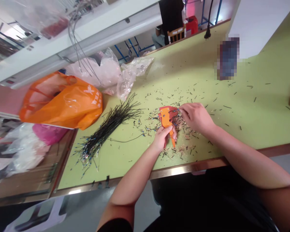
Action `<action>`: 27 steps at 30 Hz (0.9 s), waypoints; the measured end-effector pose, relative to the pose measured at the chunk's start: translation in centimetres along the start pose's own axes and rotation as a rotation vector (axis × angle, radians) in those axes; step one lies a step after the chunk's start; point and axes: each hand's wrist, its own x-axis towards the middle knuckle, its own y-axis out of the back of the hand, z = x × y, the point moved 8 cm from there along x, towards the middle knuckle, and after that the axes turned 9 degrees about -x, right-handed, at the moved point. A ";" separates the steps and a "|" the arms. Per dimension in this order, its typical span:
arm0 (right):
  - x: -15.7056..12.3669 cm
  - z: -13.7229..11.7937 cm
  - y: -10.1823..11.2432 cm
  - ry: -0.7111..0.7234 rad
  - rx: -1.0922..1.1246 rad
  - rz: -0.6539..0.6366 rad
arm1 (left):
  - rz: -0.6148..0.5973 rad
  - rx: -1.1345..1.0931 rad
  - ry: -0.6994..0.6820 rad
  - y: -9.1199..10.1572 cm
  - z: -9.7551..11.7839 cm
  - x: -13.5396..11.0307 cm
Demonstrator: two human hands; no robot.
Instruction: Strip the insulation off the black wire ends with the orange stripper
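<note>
An orange wire stripper (166,116) with a red jaw side is gripped by its handles in my left hand (162,137), above the table. My right hand (197,117) pinches at the jaws, fingertips together on what looks like the end of a thin dark wire (178,110) with a bluish bit; most of it is hidden. Beneath both hands lies a litter of black wire offcuts and copper strands (180,124). Left of the stripper rests a large bundle of black wires (108,125), many tipped in blue. A single loose wire (128,141) runs from the bundle toward my left hand.
An orange bag (70,100) and clear plastic bags (132,72) stand at the back left, under a white shelf (87,35). A blurred dark object (228,58) leans by a white panel (256,25). A black plug (207,33) hangs at the back. Another person (170,19) sits beyond the table.
</note>
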 end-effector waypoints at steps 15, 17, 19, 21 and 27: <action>0.6 4.7 2.5 -0.127 0.153 0.089 | 0.015 -0.209 -0.040 1.9 5.2 -1.0; 0.5 3.2 1.4 -0.065 0.216 0.060 | -0.073 -0.210 0.023 0.8 3.8 -1.0; 0.4 2.3 0.3 -0.032 0.257 0.031 | -0.154 -0.214 0.079 -0.2 2.8 -1.1; 0.3 1.6 -0.5 -0.004 0.292 0.009 | -0.220 -0.216 0.117 -0.9 2.2 -1.1; -0.1 0.0 -1.9 0.047 0.353 -0.039 | -0.306 -0.220 0.210 -2.1 1.4 -1.4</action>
